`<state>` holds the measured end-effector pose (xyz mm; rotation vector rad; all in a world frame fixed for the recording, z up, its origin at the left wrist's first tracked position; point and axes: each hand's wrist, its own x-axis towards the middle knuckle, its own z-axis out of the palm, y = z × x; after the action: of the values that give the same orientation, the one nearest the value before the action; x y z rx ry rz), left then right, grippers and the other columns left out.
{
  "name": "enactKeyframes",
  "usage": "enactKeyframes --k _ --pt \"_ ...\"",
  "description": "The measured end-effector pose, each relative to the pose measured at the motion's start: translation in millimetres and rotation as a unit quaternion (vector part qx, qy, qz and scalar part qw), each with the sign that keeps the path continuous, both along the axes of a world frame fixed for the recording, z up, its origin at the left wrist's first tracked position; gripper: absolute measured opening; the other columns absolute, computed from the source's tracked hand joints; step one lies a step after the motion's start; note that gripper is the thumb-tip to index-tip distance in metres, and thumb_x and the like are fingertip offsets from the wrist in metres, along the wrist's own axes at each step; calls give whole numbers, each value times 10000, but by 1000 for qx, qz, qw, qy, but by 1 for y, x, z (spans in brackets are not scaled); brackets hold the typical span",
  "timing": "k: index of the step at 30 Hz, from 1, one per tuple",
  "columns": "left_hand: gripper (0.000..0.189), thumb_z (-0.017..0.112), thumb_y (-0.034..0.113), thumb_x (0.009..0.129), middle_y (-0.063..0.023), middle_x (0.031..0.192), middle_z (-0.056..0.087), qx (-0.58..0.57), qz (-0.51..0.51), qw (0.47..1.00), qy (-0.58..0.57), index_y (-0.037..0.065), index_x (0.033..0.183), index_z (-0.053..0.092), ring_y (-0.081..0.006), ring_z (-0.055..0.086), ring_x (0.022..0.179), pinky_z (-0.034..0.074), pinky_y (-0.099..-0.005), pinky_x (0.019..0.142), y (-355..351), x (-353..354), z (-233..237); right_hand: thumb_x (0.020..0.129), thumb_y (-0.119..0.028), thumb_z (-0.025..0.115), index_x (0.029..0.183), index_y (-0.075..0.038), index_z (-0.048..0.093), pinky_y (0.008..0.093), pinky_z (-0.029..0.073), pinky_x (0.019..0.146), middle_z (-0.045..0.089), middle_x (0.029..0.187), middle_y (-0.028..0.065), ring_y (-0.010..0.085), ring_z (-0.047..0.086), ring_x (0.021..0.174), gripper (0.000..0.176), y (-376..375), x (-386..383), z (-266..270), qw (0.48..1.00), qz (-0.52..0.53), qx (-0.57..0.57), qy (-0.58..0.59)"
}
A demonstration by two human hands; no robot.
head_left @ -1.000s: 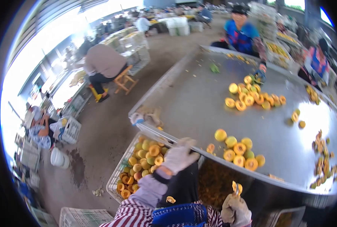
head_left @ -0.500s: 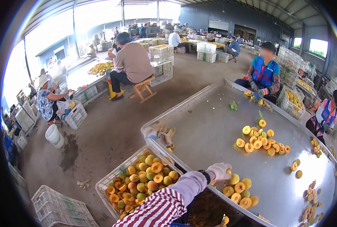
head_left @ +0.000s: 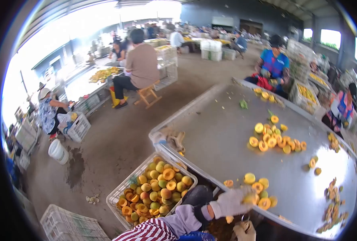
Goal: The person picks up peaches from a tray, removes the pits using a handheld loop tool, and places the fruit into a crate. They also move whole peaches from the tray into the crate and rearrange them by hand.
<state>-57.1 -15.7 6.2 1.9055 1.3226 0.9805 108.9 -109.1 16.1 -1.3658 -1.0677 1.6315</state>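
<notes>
My left hand [head_left: 232, 203], in a pale glove below a striped sleeve, is at the near edge of the metal table [head_left: 210, 136]. Its blurred fingers are closed round a yellow fruit [head_left: 249, 198]. Just below it, at the bottom edge, my right hand [head_left: 244, 230] is gloved and closed on a small, partly hidden metal item [head_left: 245, 218]. Several orange-yellow fruits and halves [head_left: 264, 203] lie beside my left hand. A white crate [head_left: 115, 199] of whole and halved fruits [head_left: 154, 190] stands left of the table.
A larger group of fruit halves [head_left: 272, 142] lies mid-table, with more at the right edge [head_left: 331, 209]. A cloth [head_left: 174, 138] rests on the left corner. A person in a blue vest [head_left: 274, 64] sits across the table. Another crate [head_left: 72, 225] and a bucket [head_left: 58, 152] stand left.
My left hand has moved down from the table's fruits with a fruit in it. My right hand has come into view below. The person opposite has drawn their hands back from the table.
</notes>
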Motion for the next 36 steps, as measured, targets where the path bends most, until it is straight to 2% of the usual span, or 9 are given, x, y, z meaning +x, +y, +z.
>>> enactKeyframes --k 2,4,11,22,24,26,28,31,36 --pt "436 656 168 951 -34 1106 652 -284 -18 894 -346 132 1369 535 -128 655 850 550 -278 644 -2 -15 18 978 -155 639 925 -123 564 208 339 413 504 634 -41 58 441 464 97 -4 -11 34 999 -30 22 24" --pt "495 611 304 1001 -57 1152 638 -291 -34 847 -443 83 1422 474 -105 639 877 537 -214 661 -11 -17 31 884 -215 644 875 -11 582 277 411 465 528 614 51 113 498 490 214 -6 -11 46 998 -27 30 -41" --pt "727 323 611 1044 -153 1131 689 -158 -36 932 -323 -28 1328 524 -199 688 996 559 -295 873 -23 -6 22 855 -300 738 1030 -37 641 365 531 624 663 711 161 287 694 653 330 -4 -3 64 968 69 59 -234" --pt "471 476 376 1069 -178 1157 667 -160 -97 904 -386 -45 1222 622 -233 672 1013 525 -334 933 -46 10 33 874 -291 736 1044 -14 640 374 558 646 683 749 163 333 705 688 339 -8 5 58 949 60 147 -273" --pt "336 555 225 1031 -221 1156 658 94 -111 966 -215 -37 1234 614 -318 677 1004 535 -369 924 -46 12 25 884 -268 727 1111 -14 647 360 565 731 712 828 172 301 730 786 350 -8 7 42 977 28 84 -194" --pt "309 579 135 998 -235 1152 659 88 -117 971 -189 -29 1258 604 -361 672 995 542 -379 901 -46 10 23 877 -195 736 1163 14 646 316 548 800 735 888 107 165 705 856 365 -11 10 33 995 -4 19 -94" --pt "325 552 164 1016 -210 1176 667 11 -100 962 -255 13 1301 595 -337 670 1026 528 -379 908 -47 18 27 935 -135 620 1118 -6 571 253 359 366 570 611 24 112 503 397 229 -7 10 26 999 -2 27 -28" --pt "401 485 295 1058 -112 1056 673 -5 -87 969 -230 20 1343 550 -226 652 1016 497 -319 908 -47 19 30 976 -186 644 912 -105 574 236 324 374 515 541 -26 82 417 372 125 -12 2 24 996 -48 78 10" --pt "415 491 305 1059 -145 1191 626 -33 -84 966 -241 71 1402 497 -281 657 1020 499 -329 920 -56 20 31 993 -143 618 1229 -24 604 197 423 557 655 840 -28 50 537 624 265 -16 -13 46 988 -108 107 25"
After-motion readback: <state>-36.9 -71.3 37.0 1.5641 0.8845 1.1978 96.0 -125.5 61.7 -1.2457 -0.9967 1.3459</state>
